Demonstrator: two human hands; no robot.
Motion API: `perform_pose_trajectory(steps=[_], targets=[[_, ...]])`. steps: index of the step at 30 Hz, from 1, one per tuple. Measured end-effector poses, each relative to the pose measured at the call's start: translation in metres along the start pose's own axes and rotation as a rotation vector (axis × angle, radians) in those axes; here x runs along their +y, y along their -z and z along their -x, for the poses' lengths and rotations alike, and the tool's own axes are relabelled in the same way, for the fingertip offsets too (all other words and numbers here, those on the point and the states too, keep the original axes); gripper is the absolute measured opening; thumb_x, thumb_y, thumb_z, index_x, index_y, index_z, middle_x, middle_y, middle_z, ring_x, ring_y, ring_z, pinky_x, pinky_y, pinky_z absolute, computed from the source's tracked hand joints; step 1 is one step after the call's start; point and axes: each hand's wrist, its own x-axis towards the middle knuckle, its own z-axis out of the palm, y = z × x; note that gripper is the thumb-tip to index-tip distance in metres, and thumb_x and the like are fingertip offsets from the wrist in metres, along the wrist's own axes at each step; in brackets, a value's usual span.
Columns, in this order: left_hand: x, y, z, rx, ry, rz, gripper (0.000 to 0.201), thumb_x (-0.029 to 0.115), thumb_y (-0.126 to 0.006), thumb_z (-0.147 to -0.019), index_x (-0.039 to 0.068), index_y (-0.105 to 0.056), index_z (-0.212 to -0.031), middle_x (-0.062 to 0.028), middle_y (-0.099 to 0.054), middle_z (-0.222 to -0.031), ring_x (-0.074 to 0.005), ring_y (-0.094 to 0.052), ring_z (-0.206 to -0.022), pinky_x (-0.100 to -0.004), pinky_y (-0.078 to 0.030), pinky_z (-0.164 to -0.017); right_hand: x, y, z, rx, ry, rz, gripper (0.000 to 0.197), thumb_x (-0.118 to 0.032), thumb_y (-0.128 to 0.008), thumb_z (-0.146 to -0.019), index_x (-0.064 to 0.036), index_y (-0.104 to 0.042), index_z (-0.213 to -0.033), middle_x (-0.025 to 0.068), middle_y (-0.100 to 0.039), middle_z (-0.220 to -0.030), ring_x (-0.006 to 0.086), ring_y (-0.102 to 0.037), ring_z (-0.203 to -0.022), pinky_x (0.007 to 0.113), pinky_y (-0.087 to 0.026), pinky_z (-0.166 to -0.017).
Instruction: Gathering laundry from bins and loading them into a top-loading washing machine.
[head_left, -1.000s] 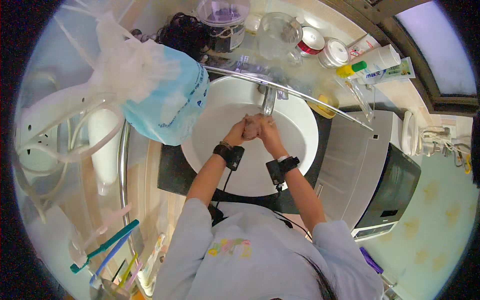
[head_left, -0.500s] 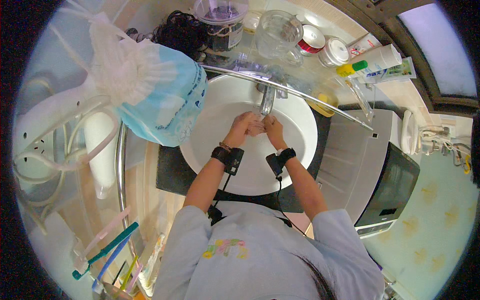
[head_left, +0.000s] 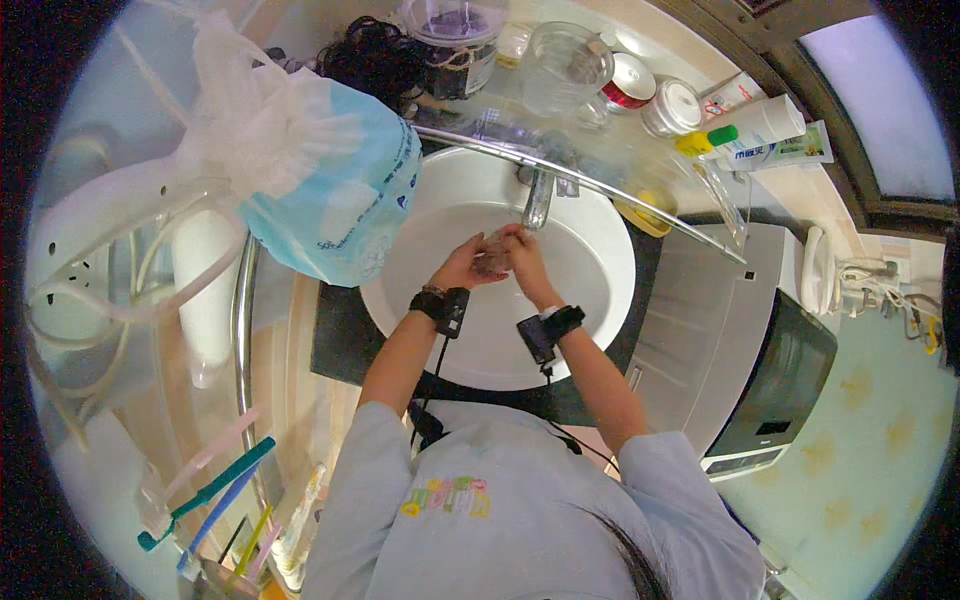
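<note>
Over the white washbasin [head_left: 585,320], my two hands meet just in front of the chrome tap [head_left: 538,200]. Between them is a small, see-through, crumpled-looking thing [head_left: 492,256] whose kind I cannot make out. My left hand [head_left: 462,264] cups it from the left, fingers curled beneath and around it. My right hand [head_left: 522,258] closes on its right side with fingertips pinched together. Each wrist wears a black strap with a small box and a cable.
A glass shelf with a metal rail [head_left: 580,180] crosses above the basin, carrying jars, a glass mug [head_left: 560,75] and tubes. A blue-and-white plastic bag [head_left: 335,190] hangs at the left. A white washing machine [head_left: 715,320] stands right; toothbrushes [head_left: 225,490] are lower left.
Both hands have moved slightly left and towards me, away from the tap. The see-through thing moved with them, and my right wrist has turned.
</note>
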Motion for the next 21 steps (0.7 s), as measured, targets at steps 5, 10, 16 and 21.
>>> perform_pose_trajectory(steps=[5,10,16,21], targets=[[-0.024,0.040,-0.031,-0.199,-0.425,-0.018,0.021,0.034,-0.048,-0.087,0.013,-0.054,-0.087,0.0008,-0.054,-0.075,-0.0114,-0.053,-0.068,-0.0251,-0.043,-0.055,-0.004,-0.044,0.018,-0.063,0.360,0.683,0.019,-0.012,-0.053,-0.079,-0.0044,-0.050,-0.096,0.0136,-0.056,-0.085,0.0304,-0.056,-0.074,0.038,-0.045,-0.065],[-0.022,0.001,-0.004,-0.150,-0.258,-0.034,0.023,0.036,-0.045,-0.089,0.015,-0.054,-0.095,0.0042,-0.052,-0.072,-0.0078,-0.047,-0.057,-0.0200,-0.039,-0.049,-0.016,-0.018,0.002,0.061,0.208,0.802,0.020,-0.016,-0.053,-0.079,-0.0004,-0.054,-0.090,0.0179,-0.060,-0.077,0.0340,-0.059,-0.072,0.041,-0.045,-0.063],[-0.018,-0.033,0.000,-0.188,-0.353,-0.206,0.027,0.037,-0.042,-0.090,0.018,-0.055,-0.102,0.0028,-0.050,-0.070,-0.0083,-0.051,-0.059,-0.0199,-0.041,-0.052,0.041,0.050,-0.030,0.219,0.117,0.822,0.026,-0.023,-0.049,-0.085,0.0026,-0.055,-0.088,0.0196,-0.061,-0.071,0.0288,-0.060,-0.060,0.036,-0.047,-0.054],[-0.006,0.038,-0.030,-0.040,-0.949,-0.893,0.028,0.008,-0.053,-0.083,0.003,-0.049,-0.110,-0.0044,-0.054,-0.087,-0.0116,-0.054,-0.070,-0.0215,-0.045,-0.060,0.024,0.059,-0.014,-0.321,0.118,0.966,0.028,-0.024,-0.049,-0.085,0.0009,-0.055,-0.095,0.0092,-0.059,-0.068,0.0169,-0.059,-0.064,0.032,-0.048,-0.056]])
